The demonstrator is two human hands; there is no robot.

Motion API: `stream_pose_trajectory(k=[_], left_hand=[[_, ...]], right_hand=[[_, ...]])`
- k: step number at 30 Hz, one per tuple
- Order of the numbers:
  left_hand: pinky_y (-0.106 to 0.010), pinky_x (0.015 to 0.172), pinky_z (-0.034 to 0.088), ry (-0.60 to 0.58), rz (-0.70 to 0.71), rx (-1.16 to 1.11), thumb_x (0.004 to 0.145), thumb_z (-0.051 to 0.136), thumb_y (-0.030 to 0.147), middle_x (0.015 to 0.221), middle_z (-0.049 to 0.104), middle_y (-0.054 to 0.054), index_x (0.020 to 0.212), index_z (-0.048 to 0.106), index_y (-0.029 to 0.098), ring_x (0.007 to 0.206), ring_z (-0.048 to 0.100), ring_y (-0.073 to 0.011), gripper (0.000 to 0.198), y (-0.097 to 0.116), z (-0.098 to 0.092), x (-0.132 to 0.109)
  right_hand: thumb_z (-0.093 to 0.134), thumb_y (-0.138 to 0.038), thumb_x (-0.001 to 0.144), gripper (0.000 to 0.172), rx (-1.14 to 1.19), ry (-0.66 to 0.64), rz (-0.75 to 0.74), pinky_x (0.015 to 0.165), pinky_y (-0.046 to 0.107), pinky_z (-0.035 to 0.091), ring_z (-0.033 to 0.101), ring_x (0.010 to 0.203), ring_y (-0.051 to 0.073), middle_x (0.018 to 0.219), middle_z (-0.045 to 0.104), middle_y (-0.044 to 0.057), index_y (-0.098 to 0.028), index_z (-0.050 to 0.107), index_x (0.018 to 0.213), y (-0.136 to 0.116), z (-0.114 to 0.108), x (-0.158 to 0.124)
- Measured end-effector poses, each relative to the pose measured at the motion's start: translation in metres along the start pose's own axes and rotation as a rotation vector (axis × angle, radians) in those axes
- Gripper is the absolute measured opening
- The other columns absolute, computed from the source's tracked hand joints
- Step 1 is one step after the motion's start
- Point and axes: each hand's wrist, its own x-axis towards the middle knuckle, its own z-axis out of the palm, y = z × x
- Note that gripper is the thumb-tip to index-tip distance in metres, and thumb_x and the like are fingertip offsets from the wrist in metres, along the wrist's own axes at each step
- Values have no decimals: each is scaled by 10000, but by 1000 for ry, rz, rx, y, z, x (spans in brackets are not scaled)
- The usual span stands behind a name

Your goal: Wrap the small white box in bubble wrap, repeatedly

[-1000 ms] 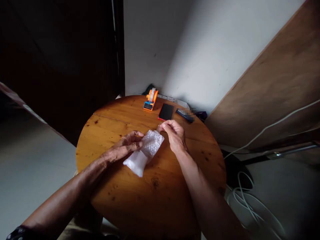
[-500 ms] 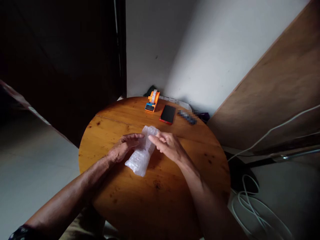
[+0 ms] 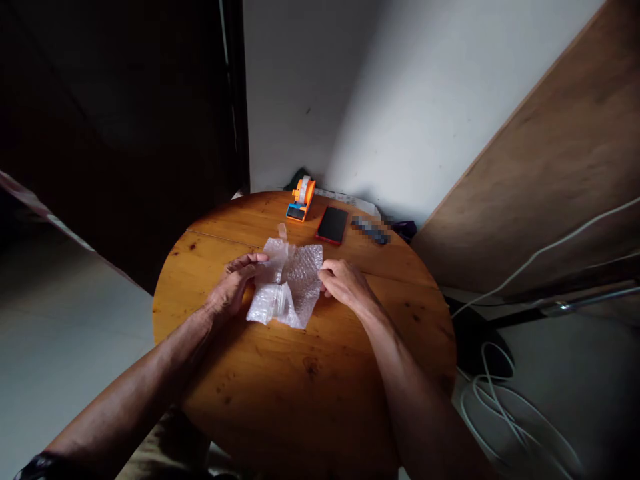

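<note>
A clear sheet of bubble wrap (image 3: pixel 304 277) is partly spread out over the middle of the round wooden table (image 3: pixel 310 387). My left hand (image 3: pixel 239 280) grips its left side, thumb and fingers closed on the edge. On the other side, my right hand (image 3: pixel 343 280) pinches the right edge of the sheet with curled fingers. The left part is folded and bunched, with what look like strips of clear tape on it. Whether anything lies inside the folds cannot be seen.
Toward the back of the table stands an orange tape dispenser (image 3: pixel 301 199) with a blue part. A phone (image 3: pixel 332 225) in a red case lies beside it, then a blurred dark object (image 3: pixel 371 230). White cables (image 3: pixel 500 407) lie coiled on the floor at right.
The bubble wrap has gone from a narrow folded packet to a wider, opened sheet. My right hand has moved right with its edge; my left hand has shifted slightly left.
</note>
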Motion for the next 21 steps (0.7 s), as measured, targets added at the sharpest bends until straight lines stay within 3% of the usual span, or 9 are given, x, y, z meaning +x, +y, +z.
stream_pose_trajectory(k=[6, 11, 14, 16, 21], left_hand=[[-260, 697, 467, 5, 45, 177, 589, 799, 323, 863, 698, -25, 934, 684, 158, 758, 620, -161, 399, 1, 0, -1], [-332, 738, 492, 13, 221, 611, 635, 739, 515, 993, 661, -95, 924, 679, 150, 865, 621, -234, 469, 8, 1, -9], [-362, 789, 489, 36, 336, 853, 626, 732, 518, 1019, 642, -103, 972, 679, 157, 932, 605, -261, 503, 8, -1, -10], [-358, 782, 489, 24, 345, 893, 620, 718, 469, 963, 652, -83, 1009, 666, 164, 906, 611, -250, 498, 6, -2, -8], [-266, 563, 430, 22, 167, 697, 618, 629, 359, 736, 661, -17, 887, 655, 161, 624, 566, -159, 335, 6, -6, -3]], right_hand=[[489, -181, 899, 237, -29, -23, 14, 592, 221, 370, 691, 678, 146, 810, 756, 53, -188, 695, 782, 1, 3, 2], [480, -194, 919, 246, -32, -9, 9, 580, 227, 366, 685, 663, 145, 816, 754, 62, -184, 689, 789, 0, 2, 1], [482, -190, 918, 246, -28, -6, 5, 576, 226, 360, 683, 659, 142, 796, 749, 55, -184, 683, 776, -1, 1, 1], [484, -202, 923, 248, -26, 6, 8, 570, 223, 352, 682, 660, 141, 790, 747, 49, -187, 676, 766, 0, 2, 1], [480, -203, 921, 249, -27, 40, -2, 566, 224, 343, 676, 662, 142, 795, 746, 53, -184, 676, 769, 3, 2, 4]])
